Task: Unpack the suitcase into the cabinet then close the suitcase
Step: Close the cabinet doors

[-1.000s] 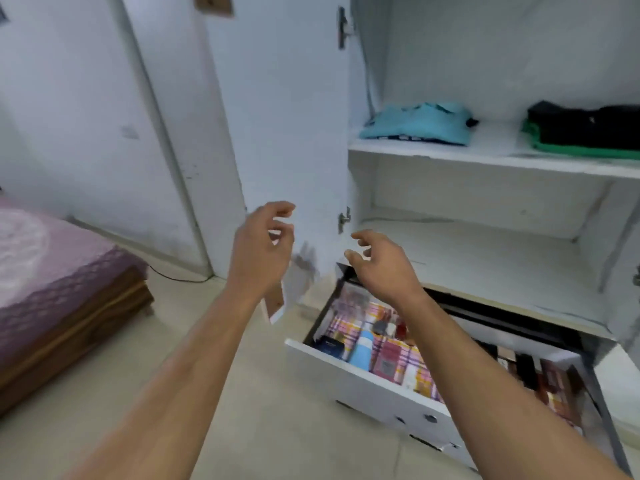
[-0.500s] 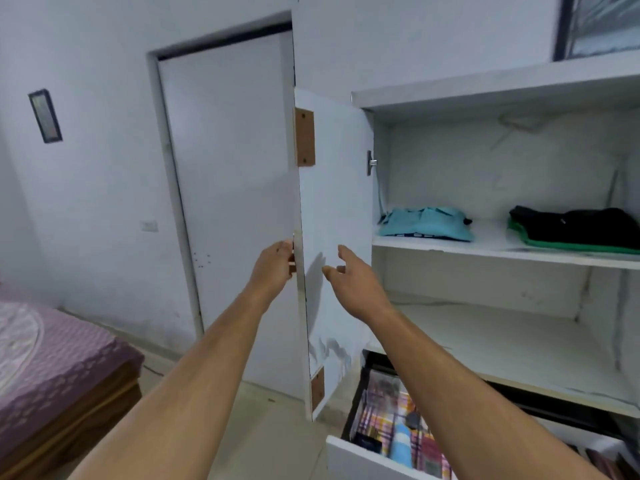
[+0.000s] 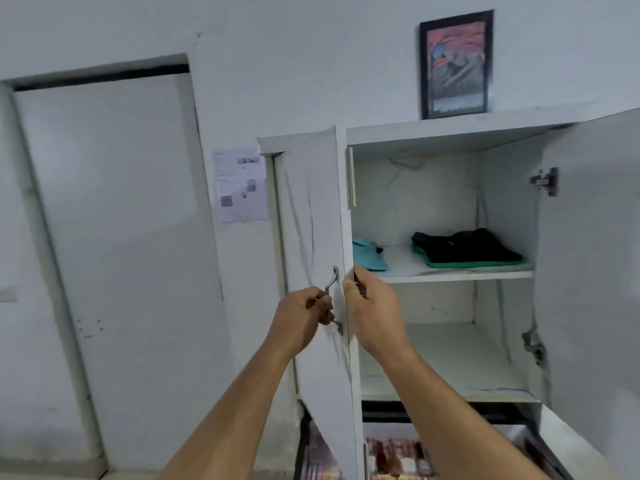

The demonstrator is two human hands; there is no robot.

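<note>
- At the white laminate cabinet (image 3: 450, 133), its left door (image 3: 311, 209) stands part-way across the opening, and the low drawer (image 3: 388, 452) beneath looks pulled out; swung further, the door's bottom edge could likely catch on it.
- Her left hand (image 3: 301, 318) curls round the slim metal handle (image 3: 333, 299), arm reaching up.
- Her right hand (image 3: 372, 311) pinches the door's free edge, so its fingers could get nipped.
- Folded black and green clothes (image 3: 465, 249) and a teal garment (image 3: 369, 256) lie on the upper shelf; no suitcase is in sight.

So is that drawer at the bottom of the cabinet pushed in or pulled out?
Pulled out. The drawer juts forward below the lowest shelf, its colourful contents showing from above, partly hidden behind the left door.
</note>
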